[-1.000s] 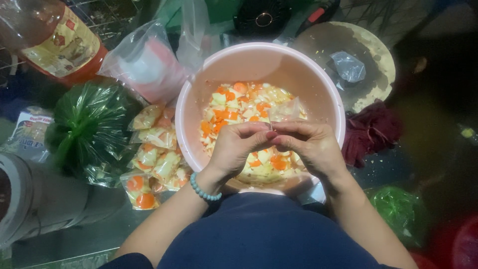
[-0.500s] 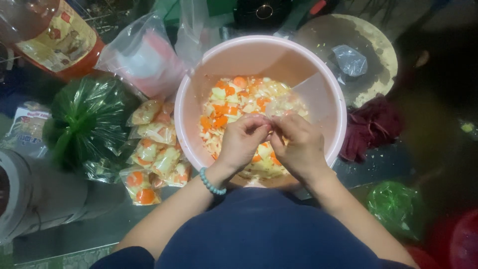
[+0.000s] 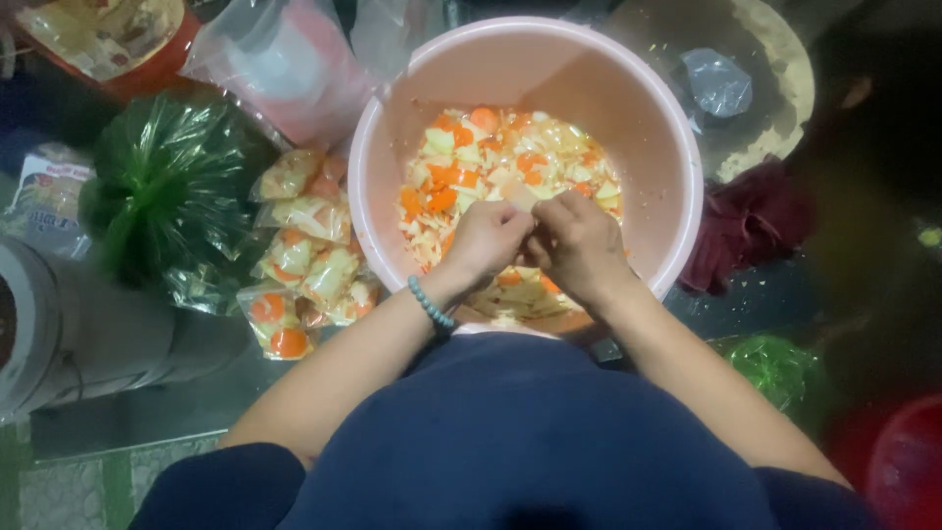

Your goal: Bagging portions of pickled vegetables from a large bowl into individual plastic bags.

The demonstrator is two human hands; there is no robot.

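Note:
A big pink basin (image 3: 667, 128) holds chopped carrot and pale vegetable pieces (image 3: 491, 157). Both my hands are over its near half, fingertips pressed together. My left hand (image 3: 488, 240), with a bead bracelet on the wrist, and my right hand (image 3: 581, 240) pinch what looks like a small clear bag (image 3: 520, 196) between them; most of it is hidden by my fingers. A pile of small filled bags of the same mix (image 3: 304, 260) lies just left of the basin.
A green bag of leaves (image 3: 167, 186) and a clear bag with pink and white contents (image 3: 285, 59) lie at the left. A round wooden board (image 3: 775, 88), a dark red cloth (image 3: 746, 231), a grey tub (image 3: 69, 334) and a red bucket (image 3: 908, 461) surround the basin.
My hands have risen from the basin's near rim towards its middle and drawn closer together, fingertips now pinching at one spot.

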